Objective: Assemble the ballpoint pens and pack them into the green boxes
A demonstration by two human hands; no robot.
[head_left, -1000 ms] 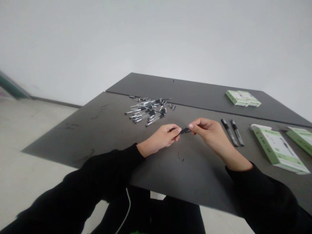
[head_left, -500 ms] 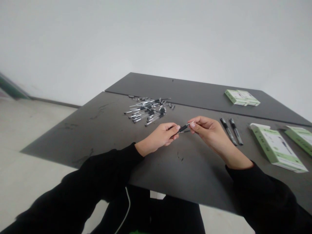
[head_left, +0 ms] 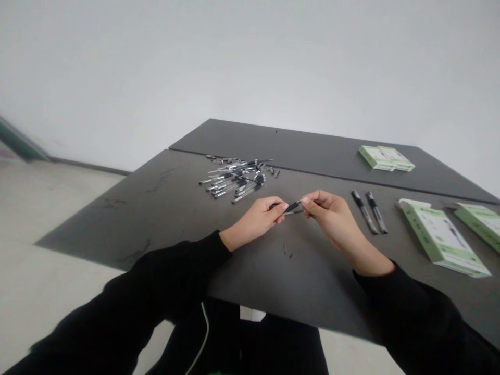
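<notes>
Between my hands is a pen with a black grip, tilted up to the right over the dark table. My left hand is closed around its barrel. At its tip end, the fingertips of my right hand are pinched together; whether a small part sits in that pinch is hidden. A second thin dark stick, perhaps a refill, shows just below the pen by my left fingers. Beyond my left hand lies a loose pile of pens and pen parts. Right of my right hand lie two capped pens, side by side.
A green and white pen box lies with its flap open on the right, and another box is beside it. Two more boxes lie at the back right. The table has a seam across it and a near edge before my lap.
My right fingers have closed in over the pen's tip, moving slightly left. The thin metal tip seen earlier is now covered. My left hand keeps its hold.
</notes>
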